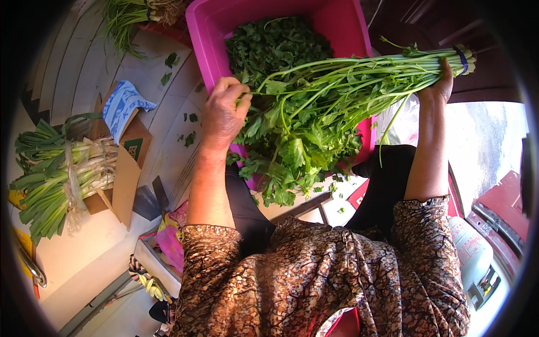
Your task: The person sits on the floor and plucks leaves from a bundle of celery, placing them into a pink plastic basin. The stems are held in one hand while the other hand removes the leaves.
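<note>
A large bunch of leafy celery (pixel 358 84) lies slantwise over a pink plastic tub (pixel 198 38). My right hand (pixel 438 86) grips its stalks near the root end, beside a dark blue tie (pixel 462 61). The leafy tops hang over the tub's near edge. At the tub's left rim, my left hand (pixel 227 105) pinches the outer end of one thin stem between thumb and fingers. Loose dark green leaves (pixel 278 46) are heaped inside the tub, beyond the bunch.
Leeks or large green onions (pixel 76 168) lie in an open cardboard box (pixel 128 168) at the left, with a blue and white cloth or bag (pixel 126 105) on it. Tied thin greens (pixel 126 21) rest on a red crate (pixel 168 33). Scattered leaves (pixel 189 139) dot the floor.
</note>
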Tool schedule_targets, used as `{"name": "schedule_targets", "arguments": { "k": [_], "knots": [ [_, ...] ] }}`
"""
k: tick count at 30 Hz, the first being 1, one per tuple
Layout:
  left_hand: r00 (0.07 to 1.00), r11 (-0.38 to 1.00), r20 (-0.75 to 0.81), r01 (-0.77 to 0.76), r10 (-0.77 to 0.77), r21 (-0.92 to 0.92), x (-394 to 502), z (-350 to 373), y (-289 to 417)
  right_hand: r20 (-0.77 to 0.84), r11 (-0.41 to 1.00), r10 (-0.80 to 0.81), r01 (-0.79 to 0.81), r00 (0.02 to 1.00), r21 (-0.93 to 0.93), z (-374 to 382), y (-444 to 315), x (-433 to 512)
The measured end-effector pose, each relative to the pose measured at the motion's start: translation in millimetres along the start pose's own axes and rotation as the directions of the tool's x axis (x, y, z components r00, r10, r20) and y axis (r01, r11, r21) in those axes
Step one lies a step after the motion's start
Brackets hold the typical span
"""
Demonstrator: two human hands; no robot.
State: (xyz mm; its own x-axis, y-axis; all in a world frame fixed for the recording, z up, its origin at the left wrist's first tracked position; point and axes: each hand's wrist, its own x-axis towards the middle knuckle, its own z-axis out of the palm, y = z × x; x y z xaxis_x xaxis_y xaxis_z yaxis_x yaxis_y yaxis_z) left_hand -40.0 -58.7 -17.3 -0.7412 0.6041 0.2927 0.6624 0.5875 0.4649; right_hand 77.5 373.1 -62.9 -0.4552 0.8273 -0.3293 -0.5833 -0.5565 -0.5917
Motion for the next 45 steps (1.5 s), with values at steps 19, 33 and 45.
{"name": "schedule_targets", "arguments": {
  "k": [19,33,45],
  "knots": [
    [0.826,0.365,0.033,0.284,-0.563,-0.887,10.5,-25.9,-22.5,-0.023,1.0,-0.024,0.025,0.999,0.008,6.2,-1.8,-10.5],
    [0.717,0.862,0.681,0.431,-0.148,-0.266,2.3,31.8,27.6,0.136,0.999,0.004,-0.009,0.991,0.034,1.5,8.8,-2.7],
    [0.999,0.963,0.035,0.049,-0.041,-0.266,12.1,33.1,22.7,0.082,0.998,-0.009,0.014,0.997,-0.063,11.5,12.2,-12.0]
  ]
}}
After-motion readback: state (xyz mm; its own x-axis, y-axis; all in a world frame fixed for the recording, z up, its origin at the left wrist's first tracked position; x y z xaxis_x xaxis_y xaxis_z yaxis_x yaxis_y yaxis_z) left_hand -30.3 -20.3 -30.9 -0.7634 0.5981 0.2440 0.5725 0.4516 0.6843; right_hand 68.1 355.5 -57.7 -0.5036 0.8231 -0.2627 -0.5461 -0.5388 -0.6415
